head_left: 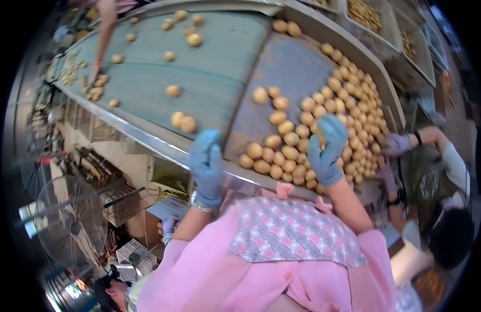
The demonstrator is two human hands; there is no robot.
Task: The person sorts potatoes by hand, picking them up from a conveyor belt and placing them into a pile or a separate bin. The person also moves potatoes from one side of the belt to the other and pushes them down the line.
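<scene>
My left hand (206, 167), in a blue glove, is raised at the near metal edge of the green conveyor belt (219, 73). Its fingers point up and forward, with nothing visible in them. Just beyond lie two potatoes (184, 121) on the belt. My right hand (329, 151), also gloved in blue, is over the heap of potatoes (349, 112) on the grey sorting surface (290, 60). Its fingers curl toward the thumb around a potato (319, 135), partly hidden by the glove. Loose potatoes surround this hand.
A co-worker's gloved hand (399, 144) reaches to the heap from the right. Another person's arm (104, 36) reaches over the belt's far left. Crates of potatoes (364, 15) stand behind the raised side wall. A large fan (71, 226) and a cardboard box (160, 210) are below left.
</scene>
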